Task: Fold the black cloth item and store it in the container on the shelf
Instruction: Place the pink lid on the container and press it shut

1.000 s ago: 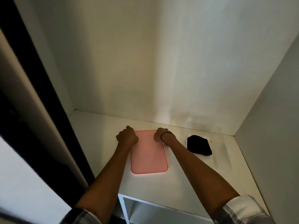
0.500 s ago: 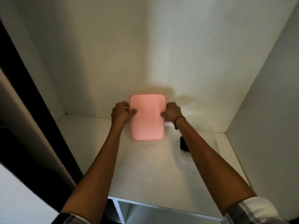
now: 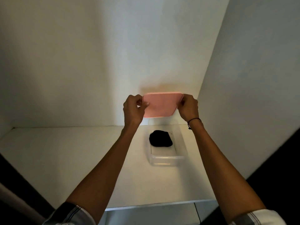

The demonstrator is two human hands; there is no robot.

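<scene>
The folded black cloth point(image 3: 160, 138) lies inside a clear plastic container point(image 3: 167, 160) on the white shelf point(image 3: 65, 159), toward its right side. Above the container's far end I hold a pink lid point(image 3: 160, 105) in the air, tilted. My left hand point(image 3: 133, 109) grips the lid's left edge and my right hand point(image 3: 188, 108) grips its right edge. The container is uncovered.
The shelf is boxed in by a white back wall point(image 3: 97, 62) and a white side wall point(image 3: 251, 78) close on the right. A lower compartment point(image 3: 149, 215) opens below the shelf's front edge. A dark door frame point(image 3: 16, 184) stands at the left.
The pink lid was lying flat on the shelf; both hands lifted it and carried it right, to above the container. The view has shifted right with it.
</scene>
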